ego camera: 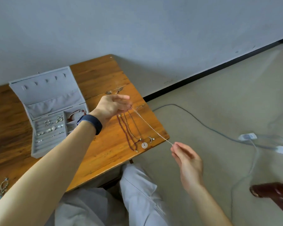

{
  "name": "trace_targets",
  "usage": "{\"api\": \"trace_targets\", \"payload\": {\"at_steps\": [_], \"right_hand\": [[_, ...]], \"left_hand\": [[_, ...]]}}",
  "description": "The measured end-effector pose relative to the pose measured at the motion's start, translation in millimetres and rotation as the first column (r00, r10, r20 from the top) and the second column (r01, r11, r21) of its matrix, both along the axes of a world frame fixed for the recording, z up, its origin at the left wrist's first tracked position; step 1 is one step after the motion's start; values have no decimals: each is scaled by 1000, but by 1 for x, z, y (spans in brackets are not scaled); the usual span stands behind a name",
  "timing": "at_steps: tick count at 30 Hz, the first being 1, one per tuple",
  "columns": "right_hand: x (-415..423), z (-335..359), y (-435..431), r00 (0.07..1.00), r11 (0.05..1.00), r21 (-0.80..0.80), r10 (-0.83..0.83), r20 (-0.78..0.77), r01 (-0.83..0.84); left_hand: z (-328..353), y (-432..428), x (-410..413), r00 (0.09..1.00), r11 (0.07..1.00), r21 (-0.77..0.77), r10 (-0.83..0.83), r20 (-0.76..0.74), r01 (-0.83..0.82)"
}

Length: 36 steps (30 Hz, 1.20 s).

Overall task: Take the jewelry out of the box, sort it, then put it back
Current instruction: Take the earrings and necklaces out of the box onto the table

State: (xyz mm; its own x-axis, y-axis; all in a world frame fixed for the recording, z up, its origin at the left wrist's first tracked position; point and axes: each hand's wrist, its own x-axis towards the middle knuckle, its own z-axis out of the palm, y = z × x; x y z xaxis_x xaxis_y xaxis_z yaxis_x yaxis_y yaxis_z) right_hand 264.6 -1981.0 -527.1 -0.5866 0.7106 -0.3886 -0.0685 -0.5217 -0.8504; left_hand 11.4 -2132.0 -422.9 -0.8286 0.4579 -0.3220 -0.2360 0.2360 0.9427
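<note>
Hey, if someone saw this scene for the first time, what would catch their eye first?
A thin silver chain stretches straight between the left hand and the right hand, each pinching an end, across the right corner of the wooden table. Beneath it lie red bead strands and a white disc pendant. The open grey jewelry box sits to the left.

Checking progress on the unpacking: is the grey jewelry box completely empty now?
No, small silver pieces lie in the ring rows of the jewelry box, and a red bracelet sits in a side compartment.
</note>
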Motion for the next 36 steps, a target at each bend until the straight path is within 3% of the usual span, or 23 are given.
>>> {"api": "trace_targets", "payload": {"at_steps": [5,11,23,29,36], "right_hand": [[-8,-4,4,998,998,66,-6,66,2],[-34,-4,-11,993,995,101,1,117,-13],[-52,-19,-16,960,964,266,-75,270,1],[-52,-18,-15,962,918,396,-73,264,-39],[-50,-20,-17,968,891,450,-57,245,-61]], "left_hand": [[8,28,-32,963,961,-256,-164,-214,106],[-2,70,-59,893,917,-397,-202,-402,29],[-47,89,-80,775,805,-593,-395,-493,33],[-52,92,-81,653,706,-708,-541,-529,12],[-49,86,-79,624,654,-756,-590,-512,-2]]}}
